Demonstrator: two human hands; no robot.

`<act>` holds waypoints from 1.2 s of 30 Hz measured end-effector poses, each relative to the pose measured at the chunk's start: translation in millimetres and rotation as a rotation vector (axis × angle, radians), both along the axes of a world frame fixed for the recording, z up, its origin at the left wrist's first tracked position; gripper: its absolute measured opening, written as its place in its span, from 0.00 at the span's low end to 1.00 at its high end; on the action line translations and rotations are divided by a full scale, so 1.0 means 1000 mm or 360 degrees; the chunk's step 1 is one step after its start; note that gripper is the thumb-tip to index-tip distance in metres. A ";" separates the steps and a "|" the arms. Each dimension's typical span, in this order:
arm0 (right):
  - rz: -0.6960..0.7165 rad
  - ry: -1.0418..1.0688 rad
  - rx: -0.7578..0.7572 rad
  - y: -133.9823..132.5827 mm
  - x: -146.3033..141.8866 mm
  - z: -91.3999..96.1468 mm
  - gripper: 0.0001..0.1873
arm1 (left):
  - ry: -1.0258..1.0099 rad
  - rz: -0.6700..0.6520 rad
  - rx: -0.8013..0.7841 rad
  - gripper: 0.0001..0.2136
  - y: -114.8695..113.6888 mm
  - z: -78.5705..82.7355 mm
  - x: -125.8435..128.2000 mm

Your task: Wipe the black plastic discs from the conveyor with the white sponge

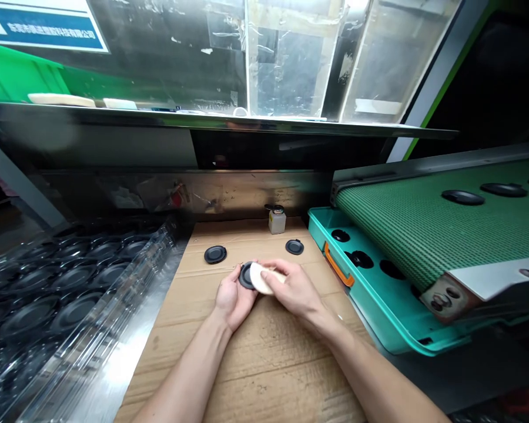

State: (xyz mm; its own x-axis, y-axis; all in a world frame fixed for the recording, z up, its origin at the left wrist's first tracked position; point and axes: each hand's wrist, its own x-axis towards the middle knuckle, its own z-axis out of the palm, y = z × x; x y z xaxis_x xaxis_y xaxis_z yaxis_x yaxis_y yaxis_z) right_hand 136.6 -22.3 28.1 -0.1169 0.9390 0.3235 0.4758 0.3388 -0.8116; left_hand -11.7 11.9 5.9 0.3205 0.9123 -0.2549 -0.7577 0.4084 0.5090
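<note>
My left hand (pixel 234 298) is closed round the edge of a round black plastic lid (pixel 245 276) and holds it tilted above the cardboard. In my right hand (pixel 295 288) is a pale, flat, round pad (pixel 259 281), pinched between thumb and fingers. The pad overlaps the right part of the lid and hides it. On the cardboard (pixel 264 376) a second black lid (pixel 215 254) lies to the left, beyond my left hand. Another black lid (pixel 294 247) lies to the right, beyond my right hand.
A small white bottle (pixel 277 221) stands at the cardboard's back edge. To the right, a teal bin (pixel 379 329) with black lids sits below a green conveyor belt (pixel 405 217) carrying more. Clear trays (pixel 74 276) of black parts fill the left. A metal shelf (pixel 229 120) crosses above.
</note>
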 end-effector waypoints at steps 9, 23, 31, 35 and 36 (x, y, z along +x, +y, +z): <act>-0.0651 -0.1054 -0.0091 0.003 -0.035 0.000 0.27 | -0.0074 -0.0048 0.0014 0.18 -0.008 0.000 0.005; -0.0359 -0.0810 0.0037 0.010 -0.019 -0.012 0.24 | 0.0121 0.0083 0.0063 0.13 -0.008 -0.001 0.008; -0.0762 -0.0247 0.0123 0.023 0.020 -0.011 0.22 | -0.0074 0.0024 -0.0014 0.14 -0.004 0.008 -0.010; -0.0743 -0.0259 0.0126 0.020 0.025 -0.015 0.21 | -0.0280 0.0015 -0.0220 0.18 -0.005 0.019 -0.017; -0.0727 -0.0279 0.0118 0.020 0.026 -0.017 0.21 | -0.0331 0.0024 -0.0248 0.19 -0.006 0.022 -0.017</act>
